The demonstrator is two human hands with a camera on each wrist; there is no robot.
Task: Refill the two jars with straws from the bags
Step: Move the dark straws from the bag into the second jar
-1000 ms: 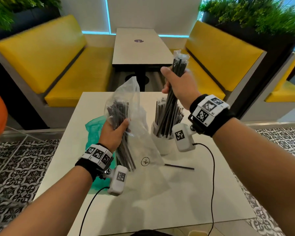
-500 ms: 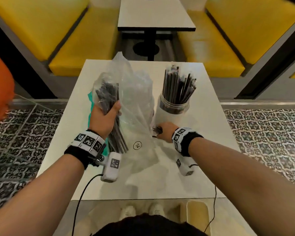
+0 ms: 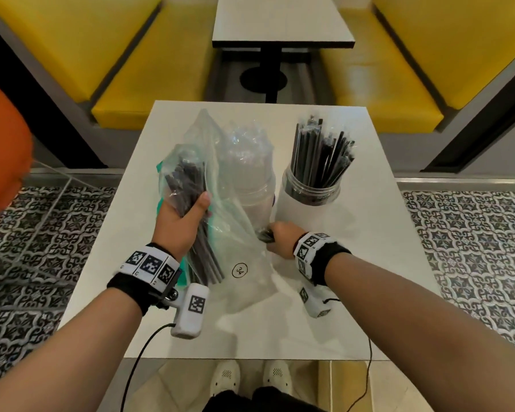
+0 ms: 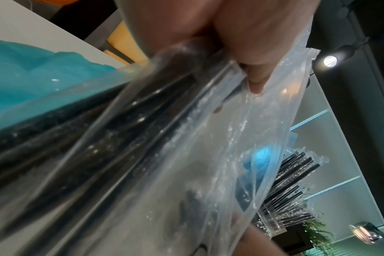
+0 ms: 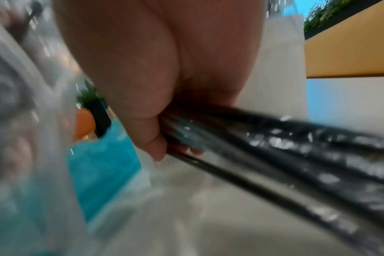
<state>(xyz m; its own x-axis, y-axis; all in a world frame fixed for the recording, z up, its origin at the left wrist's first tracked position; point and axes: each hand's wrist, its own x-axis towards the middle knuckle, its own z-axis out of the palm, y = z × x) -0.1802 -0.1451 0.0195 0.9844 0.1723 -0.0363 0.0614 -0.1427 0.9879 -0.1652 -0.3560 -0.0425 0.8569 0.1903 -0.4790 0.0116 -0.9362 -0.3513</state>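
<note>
The right hand (image 3: 281,242) grips black straws (image 5: 274,155) just in front of the filled jar (image 3: 311,191); the left hand (image 3: 180,224) clutches the bag (image 3: 220,185) left of it.

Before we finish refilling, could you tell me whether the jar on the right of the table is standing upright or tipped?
Upright. The jar stands on its base on the white table, mouth upward, black straws fanning out above its rim.
</note>
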